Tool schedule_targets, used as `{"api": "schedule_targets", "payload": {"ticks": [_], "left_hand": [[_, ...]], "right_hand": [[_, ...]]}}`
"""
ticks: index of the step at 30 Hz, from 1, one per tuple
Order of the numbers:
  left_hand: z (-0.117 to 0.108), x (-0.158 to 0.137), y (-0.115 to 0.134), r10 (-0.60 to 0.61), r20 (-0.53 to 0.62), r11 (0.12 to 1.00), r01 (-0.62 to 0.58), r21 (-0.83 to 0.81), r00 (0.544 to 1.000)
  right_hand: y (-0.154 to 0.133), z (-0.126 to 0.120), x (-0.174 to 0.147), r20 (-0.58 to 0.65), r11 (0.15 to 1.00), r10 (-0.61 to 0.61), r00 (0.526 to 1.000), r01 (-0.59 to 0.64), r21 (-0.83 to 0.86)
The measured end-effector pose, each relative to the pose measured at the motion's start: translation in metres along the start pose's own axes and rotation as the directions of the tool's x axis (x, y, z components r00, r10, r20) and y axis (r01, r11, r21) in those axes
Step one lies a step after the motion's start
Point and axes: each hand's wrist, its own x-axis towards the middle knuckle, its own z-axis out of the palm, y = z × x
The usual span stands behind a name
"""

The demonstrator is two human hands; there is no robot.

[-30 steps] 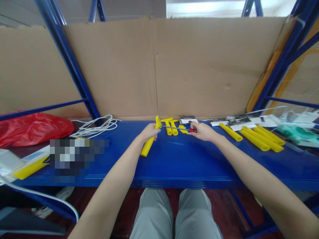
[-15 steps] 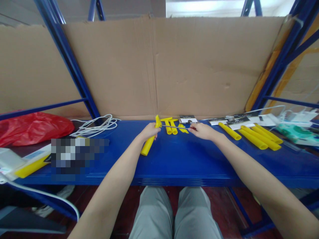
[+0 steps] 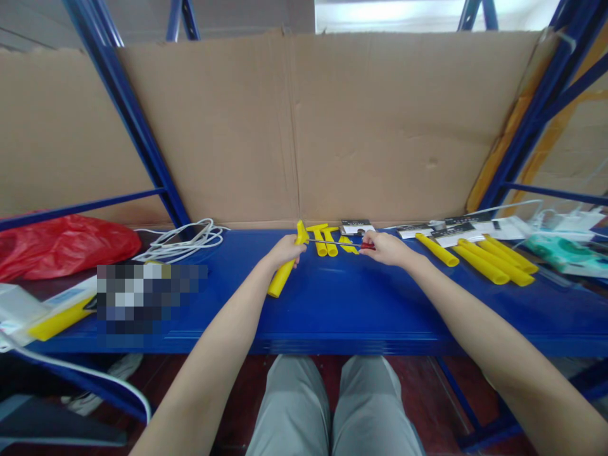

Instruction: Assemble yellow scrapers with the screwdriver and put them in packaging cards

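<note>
My left hand (image 3: 287, 251) is closed around a yellow T-shaped tool with a tubular handle (image 3: 281, 278), which it holds tilted above the blue shelf. My right hand (image 3: 384, 247) grips the red handle of a screwdriver (image 3: 336, 242). Its thin metal shaft runs left, and the tip meets the head of the yellow tool; whether it sits in a screw is too small to tell. Behind the shaft lie two similar yellow T-shaped pieces (image 3: 325, 244) and a small yellow part (image 3: 349, 246).
Packaged white-and-black cards (image 3: 358, 227) lie at the back. Several yellow tubes (image 3: 487, 263) rest on the right of the blue shelf (image 3: 342, 304). To the left are a coiled white cable (image 3: 204, 239) and a red plastic bag (image 3: 80, 244). A cardboard sheet (image 3: 380, 126) stands behind.
The fingers of my right hand have shifted on the screwdriver, and its red handle now shows. My left hand and the yellow tool have stayed in place.
</note>
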Motion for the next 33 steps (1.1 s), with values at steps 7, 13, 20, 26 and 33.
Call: {"api": "schedule_targets", "payload": {"ticks": [7,13,20,26,33], "left_hand": [[-0.0003,0.0022,-0.0007,-0.001,-0.023,1.000,0.002,0.015,1.000],[0.0017,0.0030,-0.0002,-0.012,-0.015,1.000,0.012,0.019,1.000],[0.0027,0.0014,0.0019,0.009,-0.014,1.000,-0.009,0.019,1.000],[0.0032,0.0036,0.0006,0.018,-0.018,1.000,-0.018,0.018,1.000],[0.0037,0.0015,0.0027,0.022,-0.004,1.000,-0.022,0.010,1.000]], "right_hand": [[-0.0047,-0.0032,-0.0014,0.040,0.999,-0.033,0.999,0.033,0.001],[-0.0039,-0.0038,0.0002,0.065,0.998,-0.036,0.997,0.039,-0.042],[-0.0031,-0.0024,-0.0017,0.051,0.994,0.056,0.997,-0.052,-0.091],[-0.0008,-0.0015,-0.0043,0.002,0.997,0.039,0.999,-0.039,-0.066],[0.0016,-0.0039,-0.0044,0.006,0.999,0.026,1.000,-0.026,-0.023]]}}
